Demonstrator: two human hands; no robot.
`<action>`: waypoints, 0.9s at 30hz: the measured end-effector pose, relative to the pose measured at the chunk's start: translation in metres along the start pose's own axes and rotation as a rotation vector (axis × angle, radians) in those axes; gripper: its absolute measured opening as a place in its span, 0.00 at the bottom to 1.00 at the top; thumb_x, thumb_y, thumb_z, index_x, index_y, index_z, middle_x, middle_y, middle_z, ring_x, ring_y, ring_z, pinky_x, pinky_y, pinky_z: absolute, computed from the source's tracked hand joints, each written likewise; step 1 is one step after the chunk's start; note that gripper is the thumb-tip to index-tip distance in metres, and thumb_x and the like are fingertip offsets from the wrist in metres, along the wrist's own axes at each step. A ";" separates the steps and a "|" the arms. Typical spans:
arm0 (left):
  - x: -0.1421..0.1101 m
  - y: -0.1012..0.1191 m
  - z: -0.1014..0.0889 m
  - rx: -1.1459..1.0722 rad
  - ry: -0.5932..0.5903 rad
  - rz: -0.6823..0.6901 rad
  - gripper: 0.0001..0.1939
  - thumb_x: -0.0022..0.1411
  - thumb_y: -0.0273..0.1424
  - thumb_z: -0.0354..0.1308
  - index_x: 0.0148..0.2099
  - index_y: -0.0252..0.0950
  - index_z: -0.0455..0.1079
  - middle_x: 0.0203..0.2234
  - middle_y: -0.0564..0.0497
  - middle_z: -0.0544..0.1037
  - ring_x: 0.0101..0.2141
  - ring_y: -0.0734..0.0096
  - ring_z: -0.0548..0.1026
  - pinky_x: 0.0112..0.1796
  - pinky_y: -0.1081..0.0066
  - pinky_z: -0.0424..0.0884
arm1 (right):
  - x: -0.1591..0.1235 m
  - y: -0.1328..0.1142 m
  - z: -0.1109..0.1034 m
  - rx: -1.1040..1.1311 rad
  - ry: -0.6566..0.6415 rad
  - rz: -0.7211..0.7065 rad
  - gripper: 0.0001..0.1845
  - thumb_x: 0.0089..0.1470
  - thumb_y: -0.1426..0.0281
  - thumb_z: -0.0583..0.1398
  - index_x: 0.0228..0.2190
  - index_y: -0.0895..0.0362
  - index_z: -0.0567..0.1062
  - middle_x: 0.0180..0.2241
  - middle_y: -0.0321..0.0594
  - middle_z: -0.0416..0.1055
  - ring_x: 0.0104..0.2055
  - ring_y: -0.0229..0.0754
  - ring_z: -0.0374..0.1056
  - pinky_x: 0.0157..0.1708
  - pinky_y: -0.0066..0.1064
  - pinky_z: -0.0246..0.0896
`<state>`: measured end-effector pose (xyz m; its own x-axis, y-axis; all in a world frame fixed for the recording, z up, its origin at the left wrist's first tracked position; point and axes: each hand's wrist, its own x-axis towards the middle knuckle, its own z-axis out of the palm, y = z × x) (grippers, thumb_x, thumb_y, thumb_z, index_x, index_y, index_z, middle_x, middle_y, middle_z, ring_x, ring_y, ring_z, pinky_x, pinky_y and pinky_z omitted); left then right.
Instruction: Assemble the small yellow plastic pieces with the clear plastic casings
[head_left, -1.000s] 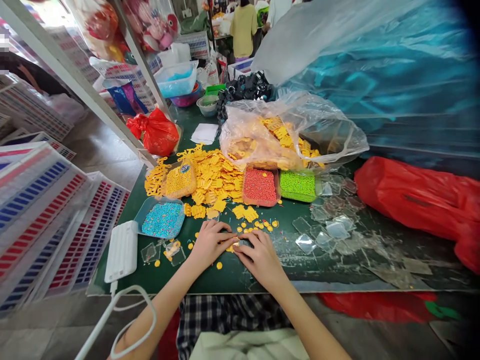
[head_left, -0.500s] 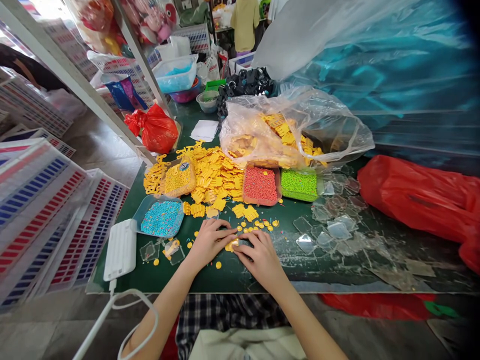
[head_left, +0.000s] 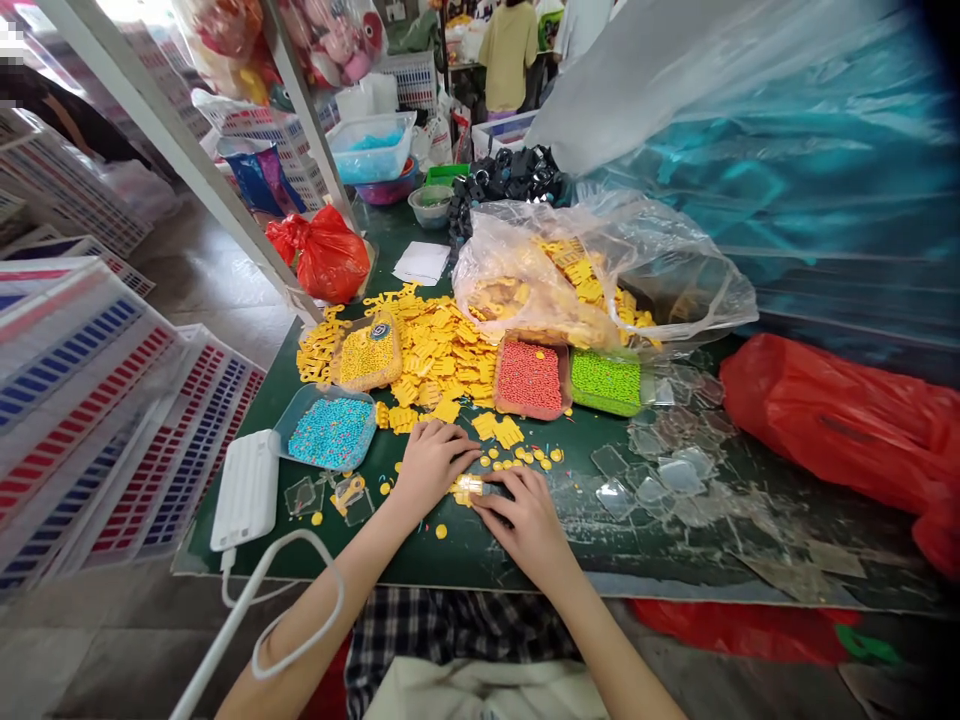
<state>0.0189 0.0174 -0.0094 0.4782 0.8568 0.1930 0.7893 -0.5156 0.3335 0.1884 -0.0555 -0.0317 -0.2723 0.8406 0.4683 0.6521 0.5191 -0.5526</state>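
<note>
A small yellow plastic piece point(head_left: 466, 487) with a shiny clear cover lies at the table's front, between my hands. My right hand point(head_left: 525, 512) pinches its right edge between thumb and fingers. Just beyond the piece's far left side is my left hand point(head_left: 436, 462), thumb and fingers drawn together; whatever is at their tips is hidden. Small round yellow discs point(head_left: 519, 456) lie scattered beyond my fingertips. Behind them is a heap of flat yellow pieces point(head_left: 442, 350). Thin clear plastic squares point(head_left: 660, 480) are spread to the right.
Tubs of yellow beads point(head_left: 366, 355), blue beads point(head_left: 330, 430), red beads point(head_left: 529, 378) and green beads point(head_left: 606, 380) ring the workspace. A white power bank point(head_left: 246, 490) trails its cable over my left forearm. A plastic bag point(head_left: 510, 250) of yellow pieces stands behind; a red bag point(head_left: 832, 420) lies right.
My left hand has shifted slightly away from the yellow piece, baring more of it. My right hand stays at its right edge. The whole view has shifted a little.
</note>
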 end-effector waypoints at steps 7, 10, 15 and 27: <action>0.008 0.001 -0.001 0.005 -0.043 0.024 0.09 0.65 0.36 0.58 0.38 0.42 0.79 0.36 0.53 0.80 0.38 0.64 0.71 0.42 0.61 0.61 | 0.000 0.000 0.000 0.005 -0.007 0.007 0.06 0.59 0.70 0.60 0.34 0.51 0.79 0.40 0.39 0.74 0.44 0.45 0.62 0.45 0.40 0.59; 0.008 0.001 -0.004 0.000 -0.060 0.033 0.09 0.66 0.35 0.56 0.39 0.40 0.78 0.36 0.52 0.80 0.38 0.64 0.71 0.42 0.62 0.62 | -0.001 -0.001 0.000 0.015 -0.012 0.019 0.06 0.59 0.70 0.60 0.33 0.51 0.78 0.40 0.39 0.73 0.44 0.45 0.62 0.45 0.41 0.58; 0.010 0.001 -0.008 -0.009 -0.069 0.047 0.11 0.68 0.35 0.54 0.44 0.40 0.77 0.38 0.52 0.80 0.38 0.64 0.71 0.42 0.63 0.61 | -0.001 -0.001 -0.001 0.018 -0.020 0.028 0.05 0.58 0.70 0.61 0.33 0.51 0.79 0.40 0.39 0.73 0.45 0.45 0.62 0.45 0.40 0.59; 0.037 0.013 0.001 0.071 -0.084 0.097 0.15 0.69 0.39 0.52 0.38 0.39 0.77 0.34 0.51 0.78 0.38 0.64 0.70 0.41 0.63 0.58 | -0.001 -0.001 -0.002 0.018 -0.019 0.028 0.06 0.58 0.70 0.60 0.34 0.50 0.79 0.40 0.39 0.74 0.44 0.46 0.62 0.45 0.41 0.59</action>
<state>0.0471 0.0421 0.0013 0.5818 0.8007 0.1427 0.7616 -0.5979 0.2502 0.1892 -0.0570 -0.0303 -0.2673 0.8575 0.4395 0.6470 0.4977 -0.5776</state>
